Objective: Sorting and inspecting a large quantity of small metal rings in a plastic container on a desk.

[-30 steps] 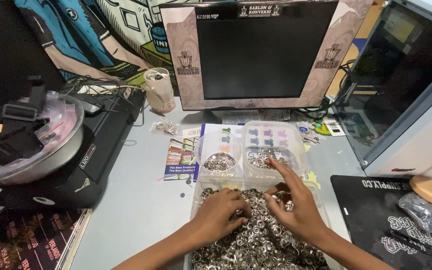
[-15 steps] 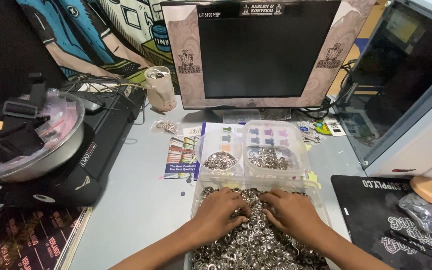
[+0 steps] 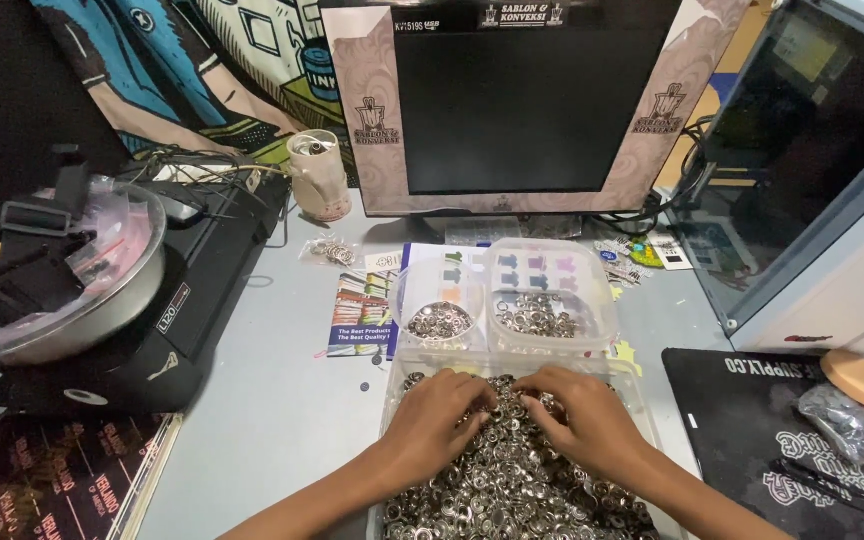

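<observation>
We are pressing left hand | right hand | both half-curled, fingers digging into snaps | grip unclear | tray | two tubs behind.

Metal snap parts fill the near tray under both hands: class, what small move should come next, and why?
Probably pinch one piece out of the metal snap parts and lift it toward a small clear tub. Both the left hand and right hand lie flat on the heap, nothing visibly gripped, and two tubs behind hold sorted pieces.
</observation>
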